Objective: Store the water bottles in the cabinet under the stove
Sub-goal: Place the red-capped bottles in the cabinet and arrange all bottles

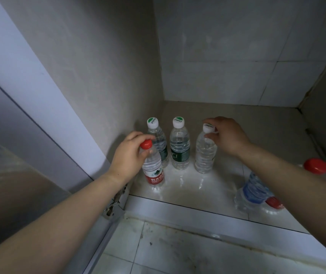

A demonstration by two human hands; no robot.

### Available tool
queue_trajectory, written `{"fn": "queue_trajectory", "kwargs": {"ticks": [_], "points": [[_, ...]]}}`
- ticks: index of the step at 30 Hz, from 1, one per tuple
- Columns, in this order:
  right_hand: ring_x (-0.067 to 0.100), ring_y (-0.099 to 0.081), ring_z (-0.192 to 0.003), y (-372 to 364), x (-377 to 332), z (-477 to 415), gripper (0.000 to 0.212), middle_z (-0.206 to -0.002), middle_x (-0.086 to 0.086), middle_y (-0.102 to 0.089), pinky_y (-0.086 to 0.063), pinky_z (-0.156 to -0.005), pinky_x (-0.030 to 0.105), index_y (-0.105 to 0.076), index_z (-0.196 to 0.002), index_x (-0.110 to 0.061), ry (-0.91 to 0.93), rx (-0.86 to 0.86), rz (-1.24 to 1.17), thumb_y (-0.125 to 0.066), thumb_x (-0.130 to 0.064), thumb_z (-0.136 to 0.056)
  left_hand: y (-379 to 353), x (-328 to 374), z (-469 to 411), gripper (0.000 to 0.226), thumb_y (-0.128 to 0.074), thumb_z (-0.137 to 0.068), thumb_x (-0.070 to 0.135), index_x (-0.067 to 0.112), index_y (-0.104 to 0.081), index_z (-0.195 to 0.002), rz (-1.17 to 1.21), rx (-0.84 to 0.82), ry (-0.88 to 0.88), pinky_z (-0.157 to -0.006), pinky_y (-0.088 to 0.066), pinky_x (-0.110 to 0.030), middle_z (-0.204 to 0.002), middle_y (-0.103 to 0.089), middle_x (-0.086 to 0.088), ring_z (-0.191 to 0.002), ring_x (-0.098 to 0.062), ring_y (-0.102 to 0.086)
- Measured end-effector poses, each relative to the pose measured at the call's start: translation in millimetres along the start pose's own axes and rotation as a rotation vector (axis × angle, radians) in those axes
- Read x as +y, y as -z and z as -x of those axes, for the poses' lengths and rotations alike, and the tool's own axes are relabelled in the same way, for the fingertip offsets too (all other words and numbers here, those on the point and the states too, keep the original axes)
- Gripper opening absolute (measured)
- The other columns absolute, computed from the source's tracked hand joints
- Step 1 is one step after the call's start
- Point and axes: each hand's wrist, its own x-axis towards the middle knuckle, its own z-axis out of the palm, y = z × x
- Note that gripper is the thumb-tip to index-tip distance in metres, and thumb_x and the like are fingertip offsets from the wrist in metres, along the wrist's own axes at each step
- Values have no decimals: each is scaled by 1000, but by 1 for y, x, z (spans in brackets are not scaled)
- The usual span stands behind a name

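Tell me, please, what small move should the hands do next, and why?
Probably let go of both. The left hand grips the red-capped bottle and the right hand the label-free bottle; both seem to stand upright on the cabinet floor, beside two green-labelled bottles.

Inside the tiled cabinet (pixel 227 192), three clear plastic bottles with white caps stand upright in a row: one (pixel 159 144) against the left wall, one (pixel 179 144) beside it, one (pixel 205 153) to the right. A clear plastic bottle with a red cap and red label (pixel 152 171) stands in front of the leftmost. A blue-labelled clear plastic bottle (pixel 254 191) is at the right front edge, partly hidden by the right forearm (pixel 288 175).
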Motion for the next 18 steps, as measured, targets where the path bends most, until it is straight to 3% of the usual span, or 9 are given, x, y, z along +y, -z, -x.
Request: {"fn": "queue_trajectory", "kwargs": {"ticks": [6,11,13,18], "points": [[36,-58,-101,-1,1,5,38,-112,19,-61,-45,-85,36,-59,-120,-12,-3,8,47,-65,-18,-83,-1,-8,5,37,-66,-80,4,18,-62,-114,7,20,-20,-90,-50,-42,-118,-53,-1,-106,-17,-52],[35,-59,-98,3,-3,14,39,-109,17,-63,-48,-85,40,-60,-116,-11,8,5,18,-69,-18,-79,-1,-3,1,37,-64,-81,3,15,-59,-116,-71,-53,-29,-88,-47,-31,-120,-50,-4,-105,-20,-52],[34,-59,-100,10,-4,15,44,-113,17,-61,-47,-87,38,-58,-119,-11,18,-42,28,-71,-20,-78,2,-1,-2,38,-65,-81,10,17,-57,-118,-146,-80,-16,-86,-43,-27,-122,-50,-4,-106,-21,-53],[28,-56,-111,62,7,34,53,-123,13,-59,-41,-91,30,-49,-131,-15,-18,-27,56,-67,-29,-82,7,19,-14,47,-69,-79,28,21,-53,-123,-275,-136,-75,-86,-48,-37,-127,-50,-4,-109,-26,-52]]}}
